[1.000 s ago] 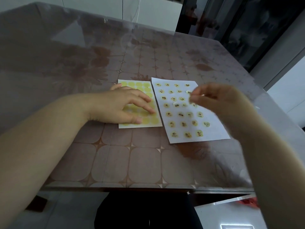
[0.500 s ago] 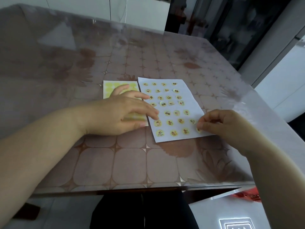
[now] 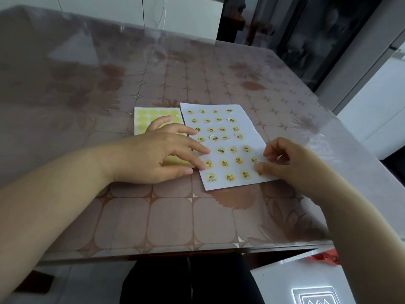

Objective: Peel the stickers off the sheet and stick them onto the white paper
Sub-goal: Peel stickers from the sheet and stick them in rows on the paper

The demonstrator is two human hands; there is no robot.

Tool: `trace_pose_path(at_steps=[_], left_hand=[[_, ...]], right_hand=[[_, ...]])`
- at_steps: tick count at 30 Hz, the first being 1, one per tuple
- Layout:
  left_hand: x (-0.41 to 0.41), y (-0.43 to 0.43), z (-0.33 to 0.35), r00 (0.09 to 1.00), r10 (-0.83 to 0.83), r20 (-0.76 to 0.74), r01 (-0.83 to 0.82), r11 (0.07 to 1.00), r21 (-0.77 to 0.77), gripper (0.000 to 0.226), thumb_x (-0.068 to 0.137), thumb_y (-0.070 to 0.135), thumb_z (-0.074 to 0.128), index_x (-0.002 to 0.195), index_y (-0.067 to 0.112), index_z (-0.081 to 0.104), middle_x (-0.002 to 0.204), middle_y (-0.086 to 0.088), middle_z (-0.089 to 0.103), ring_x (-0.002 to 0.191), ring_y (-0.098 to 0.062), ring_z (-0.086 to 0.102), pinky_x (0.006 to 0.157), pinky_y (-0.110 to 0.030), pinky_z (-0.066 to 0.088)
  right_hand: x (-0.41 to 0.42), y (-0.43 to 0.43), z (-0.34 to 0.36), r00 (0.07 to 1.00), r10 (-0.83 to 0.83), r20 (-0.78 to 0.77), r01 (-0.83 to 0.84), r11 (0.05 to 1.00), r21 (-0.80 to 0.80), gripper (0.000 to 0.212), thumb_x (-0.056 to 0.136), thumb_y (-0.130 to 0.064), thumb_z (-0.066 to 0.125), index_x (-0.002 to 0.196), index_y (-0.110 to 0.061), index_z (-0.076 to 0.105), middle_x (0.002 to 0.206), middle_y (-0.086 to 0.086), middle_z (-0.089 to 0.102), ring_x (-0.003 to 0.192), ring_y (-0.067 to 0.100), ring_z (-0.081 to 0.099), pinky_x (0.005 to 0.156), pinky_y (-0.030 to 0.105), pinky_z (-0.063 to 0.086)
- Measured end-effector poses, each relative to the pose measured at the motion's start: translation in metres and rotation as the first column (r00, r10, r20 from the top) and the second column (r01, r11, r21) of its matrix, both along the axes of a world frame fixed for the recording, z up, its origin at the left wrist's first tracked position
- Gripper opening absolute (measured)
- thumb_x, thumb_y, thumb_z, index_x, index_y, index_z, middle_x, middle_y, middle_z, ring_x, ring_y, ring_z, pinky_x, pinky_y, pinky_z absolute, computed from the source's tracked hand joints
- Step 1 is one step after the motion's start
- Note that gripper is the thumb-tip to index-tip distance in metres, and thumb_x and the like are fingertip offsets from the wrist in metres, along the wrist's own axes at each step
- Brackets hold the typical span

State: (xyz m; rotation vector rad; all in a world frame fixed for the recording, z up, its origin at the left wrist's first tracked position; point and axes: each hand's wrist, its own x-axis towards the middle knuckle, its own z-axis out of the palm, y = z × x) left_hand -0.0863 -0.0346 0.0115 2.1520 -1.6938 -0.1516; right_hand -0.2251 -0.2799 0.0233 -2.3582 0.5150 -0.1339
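Note:
The yellow sticker sheet lies on the table left of the white paper, which carries several small round picture stickers in rows. My left hand rests flat, fingers spread, across the sheet's lower part, with its fingertips on the paper's left edge. My right hand is at the paper's lower right corner, thumb pressing a sticker down on the paper. The fingers of that hand are curled above it.
The table has a brown tile-pattern cloth under a clear cover. Its front edge runs just below my forearms. A dark cabinet stands at the far right, white furniture behind. A red item lies below the table at right.
My right hand came down from above the paper to its lower right corner with a sticker and now presses it there. My left hand slid right onto the paper's edge.

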Motion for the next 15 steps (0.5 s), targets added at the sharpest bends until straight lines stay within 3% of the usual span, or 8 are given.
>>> trace_pose_path(at_steps=[4,9,13,15], left_hand=[[-0.0006,-0.0002,0.0005,1.0,0.008,0.011,-0.008,1.0,-0.004,0.04,0.078,0.057,0.034,0.114,0.051,0.049,0.133,0.033,0.036,0.133,0.009,0.011,0.113,-0.032,-0.007],[-0.0013,0.0001,0.0017,1.0,0.012,0.009,-0.011,1.0,-0.008,0.04,0.077,0.058,0.034,0.111,0.049,0.054,0.134,0.033,0.033,0.133,0.008,0.011,0.112,-0.026,-0.007],[0.0007,0.001,0.0025,0.999,0.051,0.016,-0.051,0.999,-0.013,0.04,0.077,0.06,0.035,0.116,0.051,0.04,0.134,0.034,0.034,0.132,0.008,0.014,0.114,-0.032,0.001],[0.0021,0.002,0.0034,0.997,0.071,0.0,-0.071,0.997,-0.02,0.04,0.076,0.059,0.035,0.116,0.051,0.038,0.132,0.033,0.037,0.13,0.012,0.013,0.112,-0.024,0.0]], right_hand=[[-0.0013,0.0022,-0.0022,1.0,0.008,0.027,-0.008,1.0,-0.007,0.019,0.074,-0.025,0.075,0.071,-0.021,0.056,0.068,-0.008,0.047,0.059,0.01,0.04,0.053,0.023,0.031],[-0.0001,0.0045,0.0004,0.999,0.024,0.027,-0.023,0.998,-0.062,0.015,0.074,-0.026,0.074,0.07,-0.019,0.061,0.07,-0.008,0.054,0.062,0.01,0.045,0.056,0.024,0.035],[-0.0039,0.0001,0.0037,0.995,-0.019,0.098,0.024,0.999,-0.044,0.011,0.074,-0.024,0.073,0.071,-0.019,0.064,0.076,-0.002,0.059,0.069,0.014,0.049,0.062,0.025,0.039],[-0.0065,-0.0014,0.0036,0.996,-0.024,0.091,0.031,0.997,-0.071,0.013,0.071,-0.022,0.076,0.07,-0.019,0.064,0.073,-0.004,0.057,0.069,0.015,0.048,0.062,0.024,0.037]])
